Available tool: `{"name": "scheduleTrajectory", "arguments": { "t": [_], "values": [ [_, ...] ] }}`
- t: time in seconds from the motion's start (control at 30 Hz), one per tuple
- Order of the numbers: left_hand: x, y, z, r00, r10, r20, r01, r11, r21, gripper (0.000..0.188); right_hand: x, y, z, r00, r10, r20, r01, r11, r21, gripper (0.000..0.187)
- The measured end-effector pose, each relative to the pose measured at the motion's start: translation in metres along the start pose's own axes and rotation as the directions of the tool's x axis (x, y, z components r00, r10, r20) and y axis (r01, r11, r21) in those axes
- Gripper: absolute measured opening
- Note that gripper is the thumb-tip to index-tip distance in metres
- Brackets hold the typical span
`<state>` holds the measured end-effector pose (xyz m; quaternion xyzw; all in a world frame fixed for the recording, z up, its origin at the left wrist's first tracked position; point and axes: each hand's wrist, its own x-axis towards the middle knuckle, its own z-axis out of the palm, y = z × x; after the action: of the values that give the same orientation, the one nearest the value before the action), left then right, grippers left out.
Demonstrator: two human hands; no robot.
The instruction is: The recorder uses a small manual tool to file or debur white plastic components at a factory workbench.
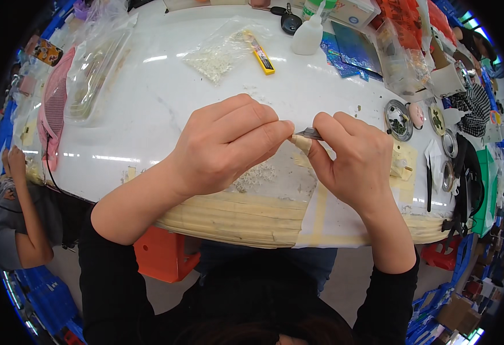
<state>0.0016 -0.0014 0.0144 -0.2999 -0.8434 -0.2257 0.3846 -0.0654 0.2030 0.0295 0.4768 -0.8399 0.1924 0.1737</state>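
My right hand (352, 155) grips a short grey metal blade (309, 133), like that of a craft knife, between thumb and index finger. A beige wrap (301, 143) covers the tip of that thumb. My left hand (226, 141) is closed in a pinch right beside the blade's tip. Whatever its fingertips hold is too small to make out. Both hands meet above the white table (131, 86), over a scatter of small white bits (256, 177). Behind them lie a clear bag of tiny white pieces (213, 64) and a slim yellow case (261, 56).
Beige tape (234, 218) lines the table's front edge. Round metal tins (399, 119) and black tweezers (429, 187) lie to the right. A white squeeze bottle (308, 37) and blue shiny sheets (355, 50) stand behind. At far left sits another person (22, 213), near a pink mesh pouch (54, 109).
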Motion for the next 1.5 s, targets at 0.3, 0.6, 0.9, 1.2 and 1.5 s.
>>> {"name": "scheduleTrajectory", "arguments": {
  "t": [0.3,0.6,0.9,1.2,1.5],
  "values": [
    [-0.001,-0.001,0.002,1.0,-0.023,-0.008,0.023,1.0,0.001,0.028,0.001,0.002,0.0,1.0,-0.018,-0.019,0.018,1.0,-0.022,0.02],
    [-0.006,-0.012,0.004,0.919,-0.36,0.159,0.361,0.932,0.027,0.014,0.003,0.007,0.002,0.999,0.003,-0.041,-0.004,0.999,-0.041,0.03],
    [-0.013,-0.031,0.006,0.812,-0.546,0.204,0.553,0.833,0.027,0.006,0.003,0.01,0.003,0.998,0.038,-0.059,-0.041,0.998,-0.041,0.028],
    [-0.004,-0.01,0.0,0.729,-0.471,0.498,0.638,0.73,-0.243,0.009,0.003,0.012,0.005,0.997,0.044,-0.068,-0.046,0.998,-0.036,0.028],
    [-0.008,-0.004,0.0,0.778,-0.354,0.518,0.456,0.886,-0.08,0.012,0.003,0.01,0.005,0.997,0.063,-0.048,-0.063,0.998,-0.013,0.025]
  ]
}}
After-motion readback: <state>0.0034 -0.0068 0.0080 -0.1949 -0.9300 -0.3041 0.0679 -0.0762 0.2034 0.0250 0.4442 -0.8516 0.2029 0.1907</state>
